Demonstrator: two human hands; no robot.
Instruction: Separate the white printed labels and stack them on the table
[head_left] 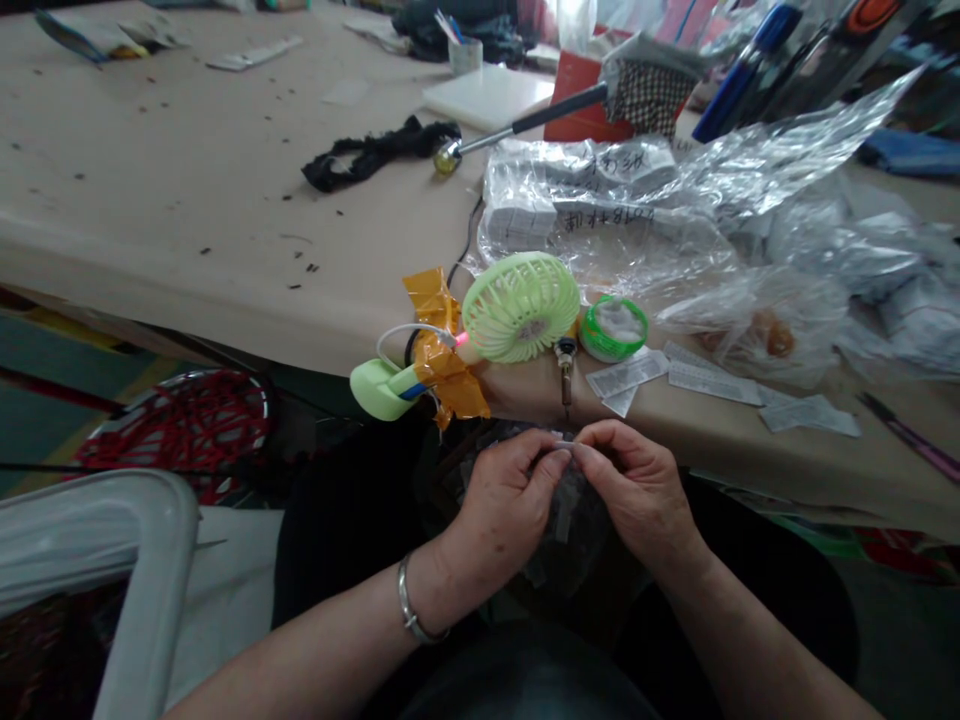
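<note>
Two hands meet at the middle of my head view, the only one I have. The left hand [514, 485] and the right hand [637, 485] come together fingertip to fingertip, each with thumb and index finger pinching a small pale piece [564, 445] between them. It sits right at the fingertips, mostly covered, so I cannot tell what it is made of or whether it is folded.

I judge the step in hand to be fine work on that piece. The next move, as I read it, calls for a light, steady pinch from both sides and care around the thin metal-tipped tool [566, 378], which points down just beyond the fingertips; I see a gap between its tip and the fingers.

Beyond the left hand, a green fan [521, 305] is held at the edge of the surface [225, 210] by orange tape [450, 375]. Past the right hand stands a green tub [611, 349] with whitish contents, and printed pale strips [712, 382] lie on the surface beside it, farther out to that hand's right.
</note>
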